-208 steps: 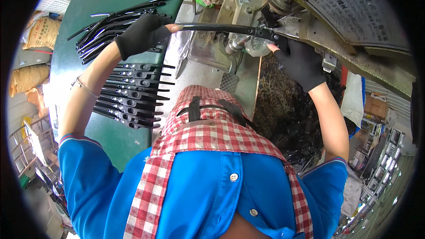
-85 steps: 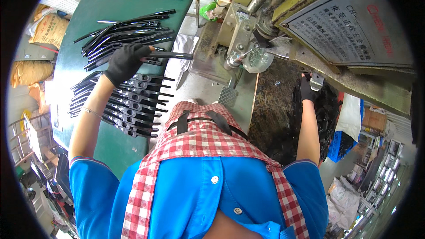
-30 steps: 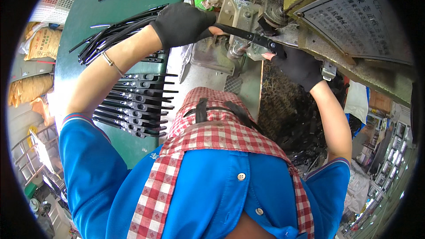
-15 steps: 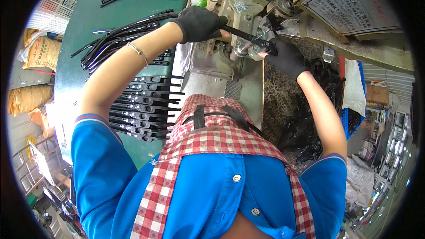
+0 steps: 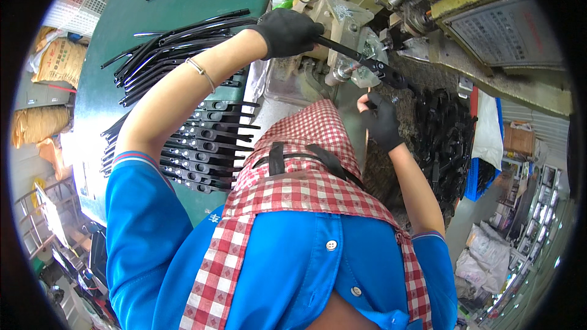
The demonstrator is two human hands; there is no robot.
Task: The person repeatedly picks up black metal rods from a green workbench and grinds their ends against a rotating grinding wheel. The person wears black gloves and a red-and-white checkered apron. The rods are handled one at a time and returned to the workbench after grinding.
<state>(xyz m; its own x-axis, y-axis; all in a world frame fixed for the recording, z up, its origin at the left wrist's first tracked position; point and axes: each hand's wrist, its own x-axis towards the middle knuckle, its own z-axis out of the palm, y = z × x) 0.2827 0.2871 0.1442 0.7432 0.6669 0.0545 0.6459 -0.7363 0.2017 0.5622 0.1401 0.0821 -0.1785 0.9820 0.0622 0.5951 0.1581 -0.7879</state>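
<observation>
My left hand, in a black glove with bare fingertips, is closed round the near-left end of a black metal bar. The bar slants down to the right across the machine's metal tooling, and its wider, jointed end sticks out past it. Clear of the bar, my right hand hangs lower right in a matching glove. Its fingers are curled, with bare thumb and fingertip close together; what they hold, if anything, is too small to tell.
On the green table at left lie a stack of black bars and a row of jointed black parts. A heap of black parts lies right of my right hand. The machine's heavy body overhangs at upper right.
My right hand has let go of the bar's jointed end and drawn back toward me. My left hand still grips the bar, which appears slightly farther right in view.
</observation>
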